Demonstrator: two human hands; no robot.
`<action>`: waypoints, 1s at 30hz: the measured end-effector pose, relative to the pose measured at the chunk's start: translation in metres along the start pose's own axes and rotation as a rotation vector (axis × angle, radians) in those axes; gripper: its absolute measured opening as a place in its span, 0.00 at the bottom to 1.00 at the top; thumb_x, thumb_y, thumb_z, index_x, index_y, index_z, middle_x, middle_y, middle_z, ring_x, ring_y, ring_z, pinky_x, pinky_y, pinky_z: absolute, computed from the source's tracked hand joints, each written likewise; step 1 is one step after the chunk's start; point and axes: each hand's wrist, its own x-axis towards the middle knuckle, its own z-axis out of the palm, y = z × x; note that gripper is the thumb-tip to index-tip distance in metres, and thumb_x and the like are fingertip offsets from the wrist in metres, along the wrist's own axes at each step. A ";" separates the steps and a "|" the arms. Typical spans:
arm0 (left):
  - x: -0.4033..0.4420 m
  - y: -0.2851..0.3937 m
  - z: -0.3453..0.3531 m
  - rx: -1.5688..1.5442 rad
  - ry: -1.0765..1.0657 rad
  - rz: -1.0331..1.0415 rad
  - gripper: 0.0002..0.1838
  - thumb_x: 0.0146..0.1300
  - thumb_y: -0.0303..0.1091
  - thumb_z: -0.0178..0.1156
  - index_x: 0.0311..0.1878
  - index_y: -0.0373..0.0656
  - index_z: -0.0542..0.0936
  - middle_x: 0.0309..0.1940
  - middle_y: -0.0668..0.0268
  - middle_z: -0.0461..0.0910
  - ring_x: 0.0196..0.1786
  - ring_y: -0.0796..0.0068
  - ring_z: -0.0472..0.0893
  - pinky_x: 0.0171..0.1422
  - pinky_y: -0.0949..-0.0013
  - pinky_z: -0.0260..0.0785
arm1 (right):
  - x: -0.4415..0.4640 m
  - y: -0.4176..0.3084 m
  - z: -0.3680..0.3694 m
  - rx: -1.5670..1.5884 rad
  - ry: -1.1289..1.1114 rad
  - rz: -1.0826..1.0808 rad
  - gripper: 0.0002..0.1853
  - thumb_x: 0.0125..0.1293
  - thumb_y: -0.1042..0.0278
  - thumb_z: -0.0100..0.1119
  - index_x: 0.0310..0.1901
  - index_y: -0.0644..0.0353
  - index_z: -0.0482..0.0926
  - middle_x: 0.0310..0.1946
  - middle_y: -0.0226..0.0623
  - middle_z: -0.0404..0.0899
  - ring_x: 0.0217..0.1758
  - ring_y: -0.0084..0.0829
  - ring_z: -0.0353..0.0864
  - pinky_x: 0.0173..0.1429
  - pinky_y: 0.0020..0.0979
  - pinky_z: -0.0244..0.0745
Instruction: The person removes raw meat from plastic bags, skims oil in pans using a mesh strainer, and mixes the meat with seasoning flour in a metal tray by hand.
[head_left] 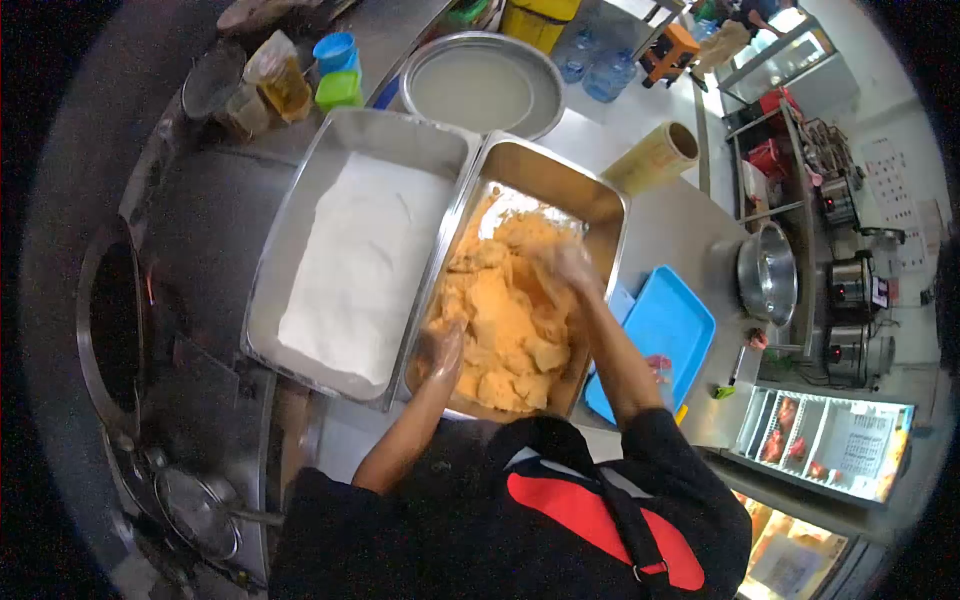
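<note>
A deep steel pan (612, 215) holds orange breading (495, 305) with several coated, lumpy pieces (540, 355) in it. My left hand (440, 350) is at the pan's left side, its fingers apart and partly hidden against the breading; I see nothing gripped in it. My right hand (568, 264) is over the right part of the breading, smeared by motion, so its fingers and anything in them cannot be made out. Directly left of this pan, a second steel pan (262, 290) holds white powder (365, 270).
A round metal basin (555, 95) of cloudy liquid stands beyond the pans. To the right are a blue tray (665, 320) with some raw-looking pink bits and a roll of plastic wrap (655, 158). Cups and a jug (280, 85) sit far left. A wok (110, 330) is at the left edge.
</note>
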 end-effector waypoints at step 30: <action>-0.036 0.122 0.047 -0.409 -0.672 0.166 0.21 0.59 0.31 0.60 0.56 0.40 0.70 0.47 0.64 0.76 0.52 0.68 0.76 0.59 0.63 0.70 | -0.093 -0.150 0.000 0.432 0.081 0.340 0.17 0.54 0.57 0.66 0.32 0.65 0.78 0.27 0.45 0.78 0.29 0.38 0.77 0.34 0.39 0.71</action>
